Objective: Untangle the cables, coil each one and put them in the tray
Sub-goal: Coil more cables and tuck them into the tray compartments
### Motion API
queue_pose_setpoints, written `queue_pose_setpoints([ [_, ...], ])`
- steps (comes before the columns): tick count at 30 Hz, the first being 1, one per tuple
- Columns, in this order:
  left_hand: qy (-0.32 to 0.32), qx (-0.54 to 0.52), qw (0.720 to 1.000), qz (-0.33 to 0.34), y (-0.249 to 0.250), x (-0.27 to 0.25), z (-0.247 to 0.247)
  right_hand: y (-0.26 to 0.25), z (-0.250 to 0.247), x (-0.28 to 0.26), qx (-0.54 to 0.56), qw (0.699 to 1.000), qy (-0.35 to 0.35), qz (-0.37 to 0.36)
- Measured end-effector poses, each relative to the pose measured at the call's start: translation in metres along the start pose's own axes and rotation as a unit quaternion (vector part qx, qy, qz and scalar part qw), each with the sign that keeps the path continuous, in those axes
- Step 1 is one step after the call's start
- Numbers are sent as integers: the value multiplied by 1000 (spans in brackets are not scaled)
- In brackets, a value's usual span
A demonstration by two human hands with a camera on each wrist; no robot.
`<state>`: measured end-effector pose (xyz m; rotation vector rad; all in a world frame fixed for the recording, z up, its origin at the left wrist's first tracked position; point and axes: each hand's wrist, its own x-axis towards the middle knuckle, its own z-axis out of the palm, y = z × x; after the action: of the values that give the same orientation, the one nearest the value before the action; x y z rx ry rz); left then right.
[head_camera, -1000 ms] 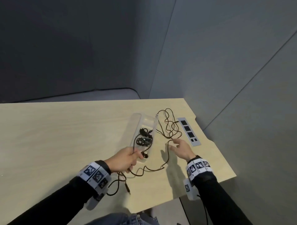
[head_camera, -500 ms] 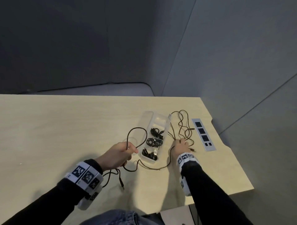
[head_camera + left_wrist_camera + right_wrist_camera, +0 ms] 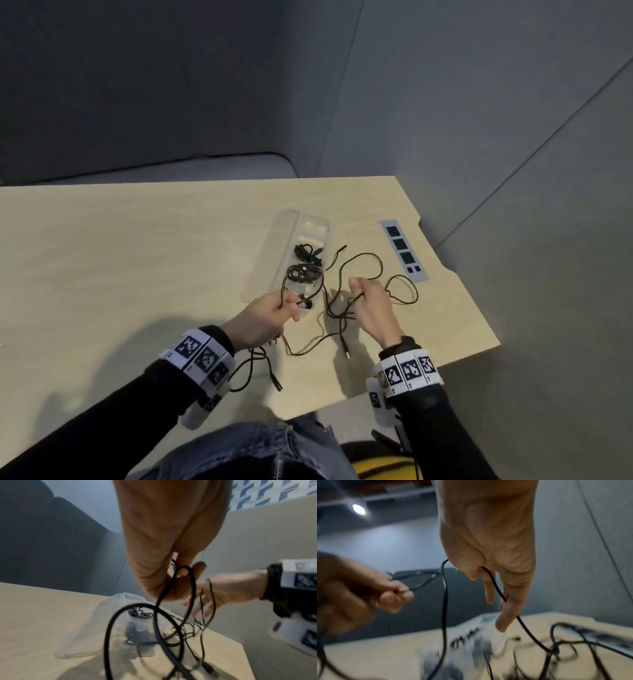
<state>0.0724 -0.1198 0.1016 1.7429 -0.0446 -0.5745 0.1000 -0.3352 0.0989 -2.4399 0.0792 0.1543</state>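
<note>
The loose black cable (image 3: 346, 308) is the piece in hand: it lies in slack loops on the table (image 3: 120, 257) just right of the tray (image 3: 291, 219), partly lifted between the two hands, with one plug end (image 3: 346, 353) resting on the wood near the front edge and another end (image 3: 277, 385) trailing below the left wrist. The left hand (image 3: 270, 311) pinches a raised loop of it between thumb and fingers, just in front of the tray. The right hand (image 3: 373, 308) has its fingers curled around another stretch, which in the right wrist view runs through the palm and down along the fingers (image 3: 506, 609). Whether these strands are one cable or two, I cannot tell. The clear tray already holds at least two small dark bundles (image 3: 305, 263), so that part looks done. What seems left is this last tangle: it is not yet freed, not coiled and not in the tray. Beyond it, a grey socket strip (image 3: 404, 250) is set into the table's right edge.
</note>
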Motion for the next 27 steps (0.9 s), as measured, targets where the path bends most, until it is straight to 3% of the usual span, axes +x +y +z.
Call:
queue_pose_setpoints([
  [3, -31, 5, 999, 30, 9, -1, 13, -30, -28, -6, 152, 988, 35, 24],
  [7, -71, 115, 982, 134, 29, 1, 31, -85, -57, -21, 343, 939, -5, -12],
  [10, -68, 12, 978, 196, 44, 1, 42, -115, -73, -28, 407, 912, -5, -56],
  [13, -97, -80, 973, 192, 60, 2, 44, -135, -85, -33, 415, 905, 9, -93],
  [18, -53, 34, 979, 195, 64, 20, 25, -149, -112, -40, 433, 886, 56, -155],
  [22, -13, 60, 985, 161, 54, 20, -15, -135, -146, -38, 471, 858, 122, -164],
  [24, 1, 91, 983, 158, 51, 15, -36, -123, -153, -34, 450, 870, 138, -147],
  [27, 43, 93, 979, 178, 54, 7, -53, -104, -149, -26, 347, 917, 144, -131],
])
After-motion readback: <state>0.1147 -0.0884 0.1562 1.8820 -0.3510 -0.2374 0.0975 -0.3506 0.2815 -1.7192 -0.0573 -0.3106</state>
